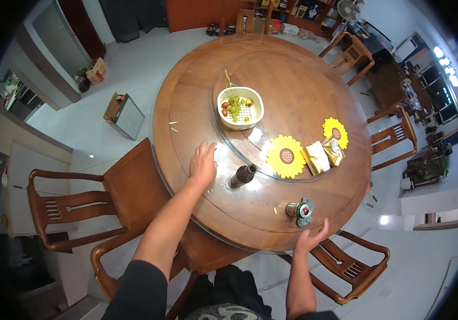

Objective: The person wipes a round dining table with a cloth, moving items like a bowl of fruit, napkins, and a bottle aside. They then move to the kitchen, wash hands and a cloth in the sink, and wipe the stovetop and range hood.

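My left hand (203, 164) reaches over the round wooden table (287, 69), its fingers apart and low over the tabletop. Just right of it stands a dark glass bottle (242, 176), upright and apart from the hand. Near the table's front right edge, my right hand (310, 241) is open, with thumb and fingers spread and nothing in it. Beyond its fingertips stands a green and red drink can (294, 209), against a crumpled-looking grey-green thing (306, 213) whose kind I cannot make out. A small pale piece (275, 210) lies left of the can.
A white basket (260, 98) holds green grapes (234, 106) and several reddish round fruits. Two yellow flower-shaped mats (286, 156) flank a tissue pack (318, 157). Small white sticks (173, 127) lie on the left side. Wooden chairs (74, 208) surround the table; an open box (125, 114) stands on the floor.
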{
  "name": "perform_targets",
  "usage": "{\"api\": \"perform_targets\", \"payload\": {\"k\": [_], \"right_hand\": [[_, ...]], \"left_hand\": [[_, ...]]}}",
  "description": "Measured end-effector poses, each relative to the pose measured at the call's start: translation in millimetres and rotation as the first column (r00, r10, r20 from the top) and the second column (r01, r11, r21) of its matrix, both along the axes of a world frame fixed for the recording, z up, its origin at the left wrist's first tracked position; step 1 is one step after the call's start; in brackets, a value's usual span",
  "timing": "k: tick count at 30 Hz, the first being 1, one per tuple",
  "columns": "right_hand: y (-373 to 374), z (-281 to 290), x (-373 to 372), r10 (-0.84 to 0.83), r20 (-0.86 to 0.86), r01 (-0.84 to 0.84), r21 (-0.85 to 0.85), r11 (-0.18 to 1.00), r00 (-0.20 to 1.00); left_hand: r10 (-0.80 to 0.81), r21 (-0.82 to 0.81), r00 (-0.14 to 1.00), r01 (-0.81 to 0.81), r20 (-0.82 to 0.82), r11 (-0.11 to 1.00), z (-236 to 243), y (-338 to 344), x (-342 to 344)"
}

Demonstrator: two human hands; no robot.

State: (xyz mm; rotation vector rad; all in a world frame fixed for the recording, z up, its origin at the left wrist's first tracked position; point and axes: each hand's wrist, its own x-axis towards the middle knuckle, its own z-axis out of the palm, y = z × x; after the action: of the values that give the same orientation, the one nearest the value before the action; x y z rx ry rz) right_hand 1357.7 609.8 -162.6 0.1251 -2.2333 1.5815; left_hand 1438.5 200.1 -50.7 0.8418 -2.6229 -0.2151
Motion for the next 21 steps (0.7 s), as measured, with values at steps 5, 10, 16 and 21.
{"api": "perform_targets", "payload": {"k": [5, 10, 16, 21], "right_hand": [[-66, 24, 49, 0.447, -0.047, -0.429, 0.208, 0.879, 0.893], [-178, 35, -23, 0.558, 0.102, -0.563, 0.025, 0.826, 0.824], [-204, 34, -82, 0.623, 0.02, -0.622, -0.01, 0.783, 0.782], [-208, 39, -77, 0.598, -0.034, -0.599, -0.008, 0.801, 0.801]], "left_hand": [[-0.013, 0.015, 0.976, 0.01, 0.217, 1.0, -36, -43, -78], [0.09, 0.13, 0.995, -0.085, -0.033, 0.988, -54, -25, -90], [0.08, 0.6, 0.695, 0.549, -0.714, 0.582, 48, 83, -94], [-0.123, 0.401, 0.678, 0.56, -0.725, 0.725, 54, 139, -87]]}}
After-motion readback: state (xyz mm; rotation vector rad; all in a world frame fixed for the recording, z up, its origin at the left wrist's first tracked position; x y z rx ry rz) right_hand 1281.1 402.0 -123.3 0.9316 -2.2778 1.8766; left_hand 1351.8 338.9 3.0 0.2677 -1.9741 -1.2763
